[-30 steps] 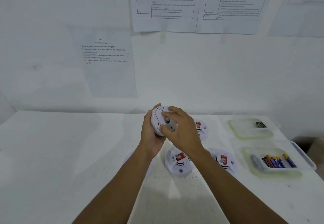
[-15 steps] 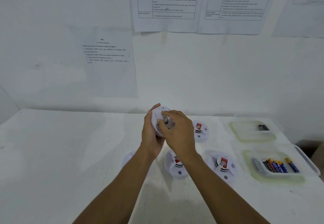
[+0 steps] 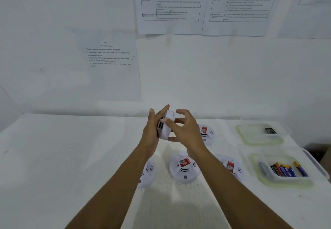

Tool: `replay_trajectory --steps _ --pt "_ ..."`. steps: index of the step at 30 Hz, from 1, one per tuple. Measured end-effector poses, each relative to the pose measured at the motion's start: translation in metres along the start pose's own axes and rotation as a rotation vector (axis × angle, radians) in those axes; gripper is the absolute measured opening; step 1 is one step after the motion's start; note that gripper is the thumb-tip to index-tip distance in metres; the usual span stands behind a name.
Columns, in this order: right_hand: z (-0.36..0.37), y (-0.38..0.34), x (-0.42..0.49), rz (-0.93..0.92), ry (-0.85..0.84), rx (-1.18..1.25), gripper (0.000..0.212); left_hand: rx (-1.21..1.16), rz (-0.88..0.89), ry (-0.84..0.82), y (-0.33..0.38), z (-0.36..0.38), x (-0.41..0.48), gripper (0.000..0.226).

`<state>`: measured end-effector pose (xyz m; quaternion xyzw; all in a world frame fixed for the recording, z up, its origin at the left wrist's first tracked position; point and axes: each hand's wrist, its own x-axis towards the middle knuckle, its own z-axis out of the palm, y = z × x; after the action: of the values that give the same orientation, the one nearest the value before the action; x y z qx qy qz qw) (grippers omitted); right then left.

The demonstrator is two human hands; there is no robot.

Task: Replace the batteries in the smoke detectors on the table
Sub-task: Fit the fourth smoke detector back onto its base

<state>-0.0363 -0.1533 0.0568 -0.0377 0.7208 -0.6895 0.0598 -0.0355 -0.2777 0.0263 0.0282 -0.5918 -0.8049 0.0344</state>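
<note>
Person's arms are showing bare: left forearm [image 3: 114,184] & right forearm [image 3: 232,189] uncovered to frame edge, left hand [image 3: 152,130] & right hand [image 3: 186,132] bare too, w/ slim fingers.

White wall [image 3: 215,71], taped printed sheets [image 3: 111,64]; white table [image 3: 53,157]

Left grip [image 3: 153,130] clasping, raised; right grip [image 3: 188,130] alongside, fingers loosely spread.
</note>
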Motion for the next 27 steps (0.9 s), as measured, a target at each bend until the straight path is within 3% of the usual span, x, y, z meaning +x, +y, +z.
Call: replay_trajectory --steps 4,8,16,27 --pt "-0.011 0.003 0.005 -0.009 -0.019 0.085 0.051 0.027 0.062 0.059 0.0 -0.002 0.001 0.031" --pt "-0.023 0.011 0.01 0.013 -0.054 0.341 0.043 0.109 0.111 0.025 -0.005 -0.015 -0.006 0.036" --pt "-0.034 0.026 0.012 -0.255 -0.04 -0.232 0.05 0.326 0.217 0.054 0.001 -0.018 -0.009 0.043" --pt "-0.041 0.033 0.017 -0.383 -0.042 -0.293 0.05 0.338 0.251 0.025 -0.003 -0.012 -0.007 0.037"
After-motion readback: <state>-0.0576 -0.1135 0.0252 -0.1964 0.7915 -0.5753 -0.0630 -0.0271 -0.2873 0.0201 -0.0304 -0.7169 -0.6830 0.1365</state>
